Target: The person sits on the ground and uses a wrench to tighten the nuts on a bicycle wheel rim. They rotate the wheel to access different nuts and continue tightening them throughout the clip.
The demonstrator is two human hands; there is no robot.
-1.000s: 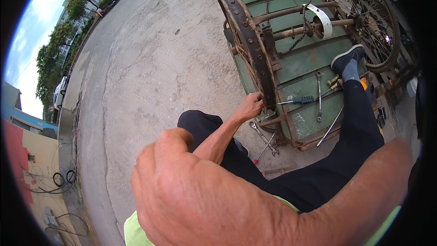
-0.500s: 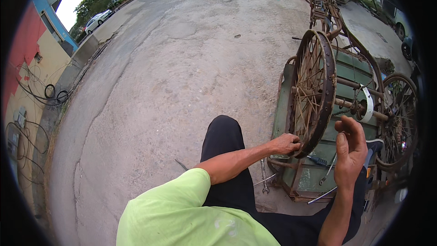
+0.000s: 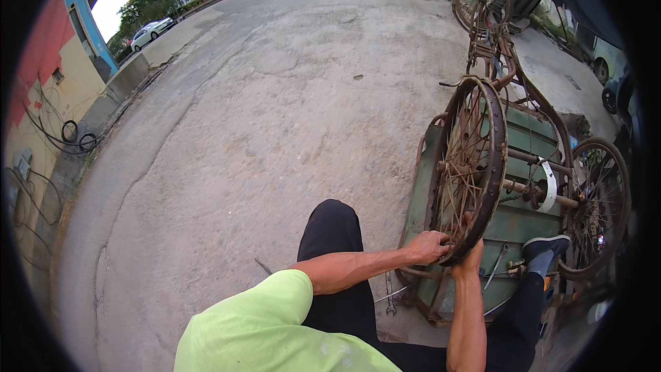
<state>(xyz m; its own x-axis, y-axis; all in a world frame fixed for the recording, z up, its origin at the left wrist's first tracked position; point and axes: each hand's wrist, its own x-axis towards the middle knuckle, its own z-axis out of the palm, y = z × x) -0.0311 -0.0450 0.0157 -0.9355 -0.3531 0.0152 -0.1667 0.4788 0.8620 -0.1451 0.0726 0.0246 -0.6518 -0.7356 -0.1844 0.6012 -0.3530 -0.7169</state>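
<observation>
Rusty brown, spoked metal wheel (image 3: 498, 165), standing over a ribbed green metal cart bed (image 3: 522, 224), 3 o'clock in view.
Left hand (image 3: 428, 246): fingers curled against the wheel's rim, 6 o'clock; grip hidden. Right hand (image 3: 470, 253): behind rim, 5 o'clock, fingers partly hidden; opening and hold cannot be told.

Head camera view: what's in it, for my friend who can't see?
A person's bare hands touch the bottom of a rusty spoked wheel on an upturned green cart. A wrench lies on the ground nearby.
</observation>
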